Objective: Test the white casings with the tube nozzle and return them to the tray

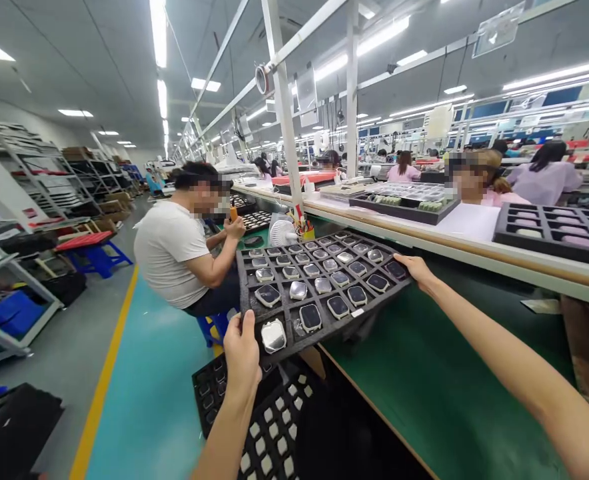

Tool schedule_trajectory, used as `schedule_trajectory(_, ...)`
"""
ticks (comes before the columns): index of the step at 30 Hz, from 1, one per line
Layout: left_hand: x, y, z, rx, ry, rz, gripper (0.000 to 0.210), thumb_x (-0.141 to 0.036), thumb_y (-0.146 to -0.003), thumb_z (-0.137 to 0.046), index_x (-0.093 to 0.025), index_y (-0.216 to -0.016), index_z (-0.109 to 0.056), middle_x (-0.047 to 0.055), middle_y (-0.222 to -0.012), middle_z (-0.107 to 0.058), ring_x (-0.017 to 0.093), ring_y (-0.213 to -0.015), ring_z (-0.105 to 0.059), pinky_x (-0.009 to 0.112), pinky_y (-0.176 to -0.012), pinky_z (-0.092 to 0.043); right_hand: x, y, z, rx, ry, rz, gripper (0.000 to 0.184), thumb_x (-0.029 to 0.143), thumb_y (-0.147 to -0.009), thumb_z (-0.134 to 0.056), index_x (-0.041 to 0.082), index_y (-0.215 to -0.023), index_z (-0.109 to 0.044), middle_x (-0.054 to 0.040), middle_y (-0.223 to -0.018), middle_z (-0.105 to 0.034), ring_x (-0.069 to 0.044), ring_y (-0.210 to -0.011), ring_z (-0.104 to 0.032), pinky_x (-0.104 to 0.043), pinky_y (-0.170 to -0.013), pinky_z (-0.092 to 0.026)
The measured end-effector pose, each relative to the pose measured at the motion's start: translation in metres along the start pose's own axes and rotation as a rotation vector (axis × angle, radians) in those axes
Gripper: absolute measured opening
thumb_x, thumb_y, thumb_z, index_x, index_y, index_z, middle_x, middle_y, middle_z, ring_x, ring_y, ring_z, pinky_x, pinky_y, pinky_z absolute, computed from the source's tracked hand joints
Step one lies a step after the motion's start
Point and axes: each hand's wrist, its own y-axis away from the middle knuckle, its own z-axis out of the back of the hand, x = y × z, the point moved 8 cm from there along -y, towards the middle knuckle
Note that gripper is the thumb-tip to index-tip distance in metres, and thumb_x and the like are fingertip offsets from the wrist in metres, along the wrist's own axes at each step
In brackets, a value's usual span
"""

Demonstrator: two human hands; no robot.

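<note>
A black foam tray is held up in front of me, tilted, its compartments filled with several square watch cases, some with dark faces and some shiny. My left hand grips its near left corner, thumb on top. At the far right corner, my right hand is closed on the edge; the fingers beneath are hidden. Below the held tray lies another black tray with cases in it, partly covered by my left arm. Beside it are rows of small pale pieces.
A person in a white shirt sits on a blue stool at the left, working at the bench. A white fan and a yellow pen holder stand behind the held tray. More trays lie along the raised shelf. A metal post rises nearby.
</note>
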Motion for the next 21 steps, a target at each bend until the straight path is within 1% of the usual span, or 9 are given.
schedule_trajectory(3, 0.01, 0.001, -0.02, 0.003, -0.012, 0.068, 0.022, -0.042, -0.078, -0.055, -0.021, -0.083, -0.06, 0.005, -0.089, -0.065, 0.02, -0.088, -0.062, 0.031, -0.078, -0.051, -0.007, -0.022, 0.016, -0.063, 0.035, -0.044, 0.016, 0.028, -0.065, -0.074, 0.012, -0.068, -0.073, -0.0123, -0.071, -0.072, -0.022, -0.059, -0.066, -0.032, -0.055, -0.054)
schedule_trajectory(6, 0.024, 0.011, -0.039, 0.029, 0.027, 0.192, 0.029, -0.043, -0.084, -0.052, -0.02, -0.1, -0.06, 0.007, -0.104, -0.064, 0.021, -0.1, -0.06, 0.035, -0.089, -0.049, -0.012, -0.04, 0.035, -0.195, 0.054, -0.038, 0.022, 0.027, -0.06, -0.076, 0.01, -0.072, -0.071, -0.0109, -0.071, -0.072, -0.023, -0.063, -0.066, -0.034, -0.059, -0.054)
schedule_trajectory(7, 0.029, 0.016, -0.045, 0.035, 0.055, 0.248, 0.032, -0.042, -0.085, -0.052, -0.02, -0.106, -0.059, 0.008, -0.108, -0.063, 0.021, -0.103, -0.059, 0.037, -0.092, -0.048, -0.014, -0.045, 0.041, -0.264, 0.056, -0.018, 0.022, 0.027, -0.062, -0.074, 0.01, -0.075, -0.07, -0.0098, -0.076, -0.072, -0.023, -0.069, -0.066, -0.034, -0.063, -0.055)
schedule_trajectory(9, 0.039, 0.025, -0.058, 0.025, 0.12, 0.357, 0.034, -0.041, -0.086, -0.053, -0.02, -0.113, -0.056, 0.009, -0.111, -0.063, 0.022, -0.107, -0.058, 0.039, -0.097, -0.045, -0.016, -0.048, 0.053, -0.417, 0.063, 0.043, 0.021, 0.025, -0.07, -0.064, 0.012, -0.086, -0.067, -0.0084, -0.092, -0.071, -0.021, -0.085, -0.066, -0.033, -0.079, -0.053)
schedule_trajectory(11, 0.046, 0.034, -0.07, -0.001, 0.166, 0.429, 0.035, -0.039, -0.087, -0.053, -0.021, -0.116, -0.055, 0.009, -0.112, -0.062, 0.021, -0.108, -0.058, 0.04, -0.099, -0.044, -0.019, -0.044, 0.06, -0.543, 0.083, 0.097, 0.025, 0.022, -0.076, -0.054, 0.012, -0.097, -0.062, -0.0091, -0.11, -0.066, -0.019, -0.104, -0.06, -0.032, -0.095, -0.045)
schedule_trajectory(13, 0.053, 0.04, -0.083, 0.005, 0.205, 0.469, 0.035, -0.039, -0.087, -0.053, -0.021, -0.117, -0.055, 0.009, -0.111, -0.063, 0.021, -0.105, -0.059, 0.04, -0.097, -0.046, -0.022, -0.034, 0.062, -0.608, 0.11, 0.125, 0.033, 0.022, -0.078, -0.05, 0.012, -0.108, -0.056, -0.0116, -0.122, -0.059, -0.02, -0.116, -0.052, -0.035, -0.104, -0.036)
schedule_trajectory(15, 0.057, 0.046, -0.095, 0.035, 0.236, 0.481, 0.034, -0.04, -0.087, -0.052, -0.021, -0.116, -0.055, 0.008, -0.108, -0.063, 0.02, -0.098, -0.062, 0.04, -0.092, -0.049, -0.024, -0.018, 0.059, -0.616, 0.131, 0.138, 0.04, 0.024, -0.078, -0.051, 0.013, -0.116, -0.05, -0.0138, -0.129, -0.053, -0.022, -0.123, -0.047, -0.039, -0.107, -0.032)
schedule_trajectory(17, 0.06, 0.05, -0.104, 0.073, 0.266, 0.471, 0.032, -0.04, -0.088, -0.05, -0.021, -0.113, -0.055, 0.008, -0.104, -0.063, 0.019, -0.09, -0.063, 0.039, -0.086, -0.051, -0.022, 0.003, 0.052, -0.576, 0.143, 0.146, 0.045, 0.025, -0.078, -0.052, 0.014, -0.121, -0.047, -0.0149, -0.133, -0.049, -0.023, -0.125, -0.046, -0.04, -0.107, -0.033)
schedule_trajectory(21, 0.059, 0.049, -0.118, 0.139, 0.31, 0.413, 0.028, -0.038, -0.088, -0.048, -0.018, -0.105, -0.055, 0.008, -0.099, -0.064, 0.017, -0.086, -0.063, 0.038, -0.083, -0.051, -0.01, 0.065, 0.031, -0.444, 0.16, 0.147, 0.044, 0.026, -0.078, -0.055, 0.018, -0.121, -0.048, -0.0149, -0.134, -0.049, -0.023, -0.117, -0.054, -0.04, -0.102, -0.04)
